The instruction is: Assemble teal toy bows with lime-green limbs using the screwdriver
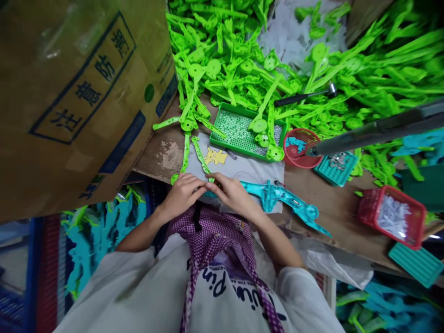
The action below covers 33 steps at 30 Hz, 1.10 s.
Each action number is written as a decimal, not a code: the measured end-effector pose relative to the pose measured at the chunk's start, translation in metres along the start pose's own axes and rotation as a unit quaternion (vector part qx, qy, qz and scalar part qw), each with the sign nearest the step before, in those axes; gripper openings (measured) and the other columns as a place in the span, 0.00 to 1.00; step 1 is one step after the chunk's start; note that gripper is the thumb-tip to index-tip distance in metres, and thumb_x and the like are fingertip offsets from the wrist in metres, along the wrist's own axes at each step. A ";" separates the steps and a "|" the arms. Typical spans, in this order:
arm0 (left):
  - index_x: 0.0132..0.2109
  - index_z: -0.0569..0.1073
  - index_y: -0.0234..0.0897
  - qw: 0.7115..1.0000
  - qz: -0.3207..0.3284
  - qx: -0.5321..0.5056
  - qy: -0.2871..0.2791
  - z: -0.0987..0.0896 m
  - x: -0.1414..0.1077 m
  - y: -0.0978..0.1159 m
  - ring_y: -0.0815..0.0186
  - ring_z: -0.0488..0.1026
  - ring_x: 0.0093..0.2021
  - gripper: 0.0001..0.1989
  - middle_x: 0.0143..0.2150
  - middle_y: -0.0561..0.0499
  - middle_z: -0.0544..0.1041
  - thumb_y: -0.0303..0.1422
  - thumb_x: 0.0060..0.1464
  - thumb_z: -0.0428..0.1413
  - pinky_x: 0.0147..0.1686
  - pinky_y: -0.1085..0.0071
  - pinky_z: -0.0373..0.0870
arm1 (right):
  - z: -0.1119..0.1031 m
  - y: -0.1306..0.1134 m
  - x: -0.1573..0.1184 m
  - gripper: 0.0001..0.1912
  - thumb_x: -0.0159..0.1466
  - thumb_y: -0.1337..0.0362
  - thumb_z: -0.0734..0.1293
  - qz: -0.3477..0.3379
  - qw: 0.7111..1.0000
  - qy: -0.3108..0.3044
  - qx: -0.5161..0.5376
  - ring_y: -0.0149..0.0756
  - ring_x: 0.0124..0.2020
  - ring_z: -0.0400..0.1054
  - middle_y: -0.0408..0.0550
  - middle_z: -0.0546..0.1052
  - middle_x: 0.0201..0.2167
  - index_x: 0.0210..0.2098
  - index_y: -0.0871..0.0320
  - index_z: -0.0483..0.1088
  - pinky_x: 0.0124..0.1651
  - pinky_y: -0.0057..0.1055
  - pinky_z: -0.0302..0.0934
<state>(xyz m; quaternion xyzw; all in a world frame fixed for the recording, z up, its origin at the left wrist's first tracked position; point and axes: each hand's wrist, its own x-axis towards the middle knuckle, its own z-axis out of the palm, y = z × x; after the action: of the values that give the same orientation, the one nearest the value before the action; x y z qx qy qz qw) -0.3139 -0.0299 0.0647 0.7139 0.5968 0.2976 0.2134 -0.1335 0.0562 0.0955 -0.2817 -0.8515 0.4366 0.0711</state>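
Observation:
A long teal plastic toy bow part (274, 196) lies along the table's front edge, its left end running under my hands. My left hand (185, 196) is closed with fingers curled over this end. Beside it, my right hand (232, 194) is closed too, thumb and fingers bent over the same part. The fingertips of both hands meet, and what lies between them is mostly hidden. A slim green plastic limb (201, 159) reaches from the grey cloth (239, 166) to my right fingers. Another green limb (186, 152) ends beside my left hand.
A large cardboard box (86, 92) stands at left. Green plastic parts (229, 51) are heaped behind. Nearby are a green tray (239, 127) of small metal pieces, a hammer (305, 97), a red basket (301, 159), a teal tray (336, 178) and a red bin (367, 206). A dark bar (381, 132) juts in from the right.

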 end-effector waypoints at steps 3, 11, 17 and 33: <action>0.38 0.78 0.38 0.998 -0.045 -0.052 0.005 -0.008 0.002 -0.012 0.64 0.76 0.38 0.13 0.34 0.51 0.81 0.39 0.67 0.53 0.45 0.66 0.69 | -0.010 0.011 0.019 0.13 0.70 0.55 0.62 0.016 0.996 -0.043 0.080 0.32 0.32 0.67 0.47 0.75 0.32 0.42 0.59 0.72 0.38 0.29 0.60; 0.54 0.77 0.38 1.000 -0.006 -0.028 0.011 -0.027 0.062 -0.080 0.60 0.72 0.58 0.14 0.57 0.44 0.77 0.33 0.67 0.51 0.60 0.60 0.67 | -0.014 0.048 0.087 0.09 0.60 0.61 0.68 0.112 0.978 0.117 0.131 0.30 0.29 0.64 0.43 0.74 0.26 0.31 0.62 0.75 0.35 0.28 0.55; 0.48 0.81 0.38 0.993 0.031 0.017 -0.116 -0.025 0.094 -0.112 0.58 0.75 0.53 0.12 0.50 0.45 0.79 0.26 0.61 0.54 0.56 0.61 0.69 | 0.012 0.058 0.118 0.09 0.59 0.64 0.68 0.158 0.978 0.121 0.065 0.31 0.29 0.68 0.44 0.78 0.26 0.32 0.62 0.79 0.34 0.26 0.55; 0.38 0.82 0.41 0.986 -0.002 0.002 -0.168 -0.032 0.114 -0.120 0.56 0.71 0.50 0.08 0.46 0.49 0.81 0.39 0.52 0.65 0.53 0.62 0.61 | 0.012 0.042 0.117 0.08 0.59 0.59 0.69 0.212 0.970 0.084 -0.082 0.40 0.36 0.74 0.47 0.82 0.32 0.34 0.56 0.78 0.39 0.30 0.60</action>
<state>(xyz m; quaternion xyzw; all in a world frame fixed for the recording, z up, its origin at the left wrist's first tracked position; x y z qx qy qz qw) -0.4105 0.1037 0.0282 0.7532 0.5540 0.1717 0.3101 -0.2179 0.1306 0.0400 -0.4965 -0.7962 0.3448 0.0249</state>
